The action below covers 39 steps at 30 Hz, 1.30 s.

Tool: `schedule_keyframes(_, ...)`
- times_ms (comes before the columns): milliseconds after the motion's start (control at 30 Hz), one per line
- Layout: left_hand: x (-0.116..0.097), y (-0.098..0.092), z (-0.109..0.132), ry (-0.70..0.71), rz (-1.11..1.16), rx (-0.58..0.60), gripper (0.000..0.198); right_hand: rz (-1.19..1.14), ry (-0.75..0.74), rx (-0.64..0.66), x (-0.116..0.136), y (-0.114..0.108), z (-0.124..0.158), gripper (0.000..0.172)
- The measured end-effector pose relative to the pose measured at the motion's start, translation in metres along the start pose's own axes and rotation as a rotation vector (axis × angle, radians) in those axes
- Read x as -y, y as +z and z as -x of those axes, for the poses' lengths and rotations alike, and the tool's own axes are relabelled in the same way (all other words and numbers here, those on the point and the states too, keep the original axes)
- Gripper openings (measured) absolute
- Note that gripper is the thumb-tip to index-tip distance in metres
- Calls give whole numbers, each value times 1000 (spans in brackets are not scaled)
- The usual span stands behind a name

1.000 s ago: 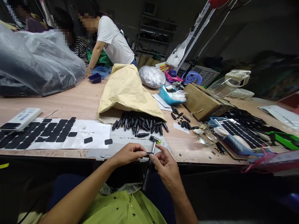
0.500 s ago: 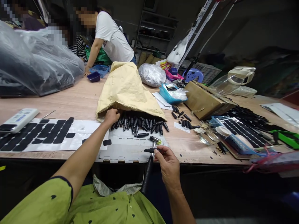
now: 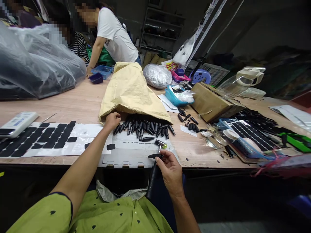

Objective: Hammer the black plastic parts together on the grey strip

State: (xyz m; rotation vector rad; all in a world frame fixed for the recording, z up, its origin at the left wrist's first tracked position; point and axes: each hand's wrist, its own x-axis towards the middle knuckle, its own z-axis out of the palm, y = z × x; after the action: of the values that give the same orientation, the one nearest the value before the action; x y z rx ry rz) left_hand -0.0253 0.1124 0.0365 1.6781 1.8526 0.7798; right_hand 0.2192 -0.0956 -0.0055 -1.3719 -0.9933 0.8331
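Note:
My left hand [image 3: 113, 120] is at the mouth of a yellow woven sack [image 3: 132, 85], its fingers curled; what they hold, if anything, I cannot make out. Beside it, a pile of black tapered tube-like pieces [image 3: 145, 126] spills from the sack onto a grey board [image 3: 126, 152]. Between thumb and fingers, my right hand [image 3: 171, 173] pinches one black tapered piece [image 3: 153, 156] near the table's front edge. Just beneath that piece, a small hammer [image 3: 152, 181] lies with its head on the board and its black handle jutting over the edge.
To the left, white sheets with black stickers [image 3: 62, 136] lie by a white box-shaped device [image 3: 18, 124]. On the right are a cardboard box [image 3: 213, 103], a blue basket [image 3: 178, 98] and a clear round container [image 3: 216, 141]. Across the table leans a person in white [image 3: 116, 35].
My left hand has shifted slightly left along the sack's mouth. My right hand, still pinching the black piece, has moved a little left. The view has tilted slightly.

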Motion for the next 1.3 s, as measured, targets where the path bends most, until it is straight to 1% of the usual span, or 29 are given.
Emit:
schedule_keyframes(67,-2,-3,21,-37,326,26,22,18,8,5,1,4,-1,44)
schedule_keyframes(100,-4,-3,34,-50,496,69,22,39,10,14,2,6,-1,45)
schedule_keyframes(167,-9,2,61,-53,763,192,28,91,-9,44,5,13,-3,41)
schedule_keyframes(267,-17,15,97,-131,1007,348,37,97,-83,103,11,25,-7,36)
schedule_keyframes(367,-24,29,122,-196,1116,437,41,55,-71,172,15,34,-9,38)
schedule_keyframes(433,-26,33,131,-209,1145,464,43,41,-40,184,17,37,-9,40)
schedule_keyframes(533,-26,36,138,-208,1172,475,45,-6,-16,177,16,38,-7,45)
schedule_keyframes(700,-24,36,143,-207,1146,422,42,-72,20,181,11,40,-1,46)
schedule_keyframes(1000,-31,28,150,-81,1017,366,35,-96,-4,210,6,46,-1,44)
schedule_keyframes(1200,-28,25,149,15,973,315,31,-141,-9,183,6,49,1,41)
schedule_keyframes(1300,-28,21,152,36,948,307,28,-196,-13,188,7,48,3,39)
